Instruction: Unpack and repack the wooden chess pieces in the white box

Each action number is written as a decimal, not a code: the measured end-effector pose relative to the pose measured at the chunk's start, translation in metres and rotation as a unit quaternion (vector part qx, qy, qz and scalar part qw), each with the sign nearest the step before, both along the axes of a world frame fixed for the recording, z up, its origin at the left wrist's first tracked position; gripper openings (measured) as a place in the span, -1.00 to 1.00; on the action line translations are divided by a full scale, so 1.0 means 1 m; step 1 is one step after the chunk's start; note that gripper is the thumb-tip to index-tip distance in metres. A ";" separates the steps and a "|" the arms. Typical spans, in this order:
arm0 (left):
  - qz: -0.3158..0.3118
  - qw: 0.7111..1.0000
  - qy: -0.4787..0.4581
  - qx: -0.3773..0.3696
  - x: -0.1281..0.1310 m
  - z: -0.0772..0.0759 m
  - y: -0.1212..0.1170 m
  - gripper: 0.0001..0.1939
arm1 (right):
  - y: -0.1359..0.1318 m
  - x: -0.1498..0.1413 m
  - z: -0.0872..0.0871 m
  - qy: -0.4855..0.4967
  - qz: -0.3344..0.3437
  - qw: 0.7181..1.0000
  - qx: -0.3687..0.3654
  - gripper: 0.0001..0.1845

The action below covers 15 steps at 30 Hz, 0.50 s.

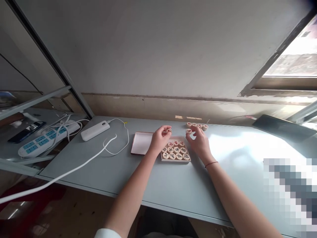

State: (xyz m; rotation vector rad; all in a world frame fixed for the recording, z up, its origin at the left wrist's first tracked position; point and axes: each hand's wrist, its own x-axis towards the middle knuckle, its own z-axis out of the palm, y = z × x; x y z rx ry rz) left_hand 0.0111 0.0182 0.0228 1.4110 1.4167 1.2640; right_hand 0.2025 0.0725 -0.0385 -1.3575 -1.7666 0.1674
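My left hand point(160, 139) pinches a round wooden xiangqi piece point(169, 131) between its fingertips, just above the far edge of a shallow box point(175, 159). That box holds several rows of wooden pieces with red or black characters, packed side by side. My right hand point(199, 140) holds a second xiangqi piece point(189, 131) at its fingertips, to the right of the box. Close behind that hand, a short row of several pieces point(196, 125) lies flat near the wall.
A white box lid point(141, 143) lies left of the box on the grey table point(153, 180). Further left are a white power bank point(95, 130), a white cable point(116, 145), a power strip point(42, 142) and a phone point(26, 131). A dark tablet point(284, 128) lies at the far right.
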 end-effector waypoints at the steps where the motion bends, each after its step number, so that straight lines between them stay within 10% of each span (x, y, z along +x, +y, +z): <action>1: 0.000 1.000 0.007 -0.001 0.000 -0.001 0.000 -0.73 | 0.005 0.003 -0.004 -0.017 -0.016 1.000 -0.015 -0.76; 5: -0.010 0.997 0.081 0.008 0.004 -0.003 -0.003 -0.66 | 0.005 0.003 -0.001 -0.033 -0.048 0.998 -0.031 -0.79; 10: -0.044 0.965 0.241 0.095 0.016 -0.004 -0.006 -0.68 | -0.034 -0.022 0.038 0.091 0.148 0.981 -0.092 -0.64; 15: -0.056 0.949 0.290 0.113 0.020 0.008 -0.017 -0.60 | -0.046 -0.032 0.052 0.182 0.150 0.963 -0.132 -0.65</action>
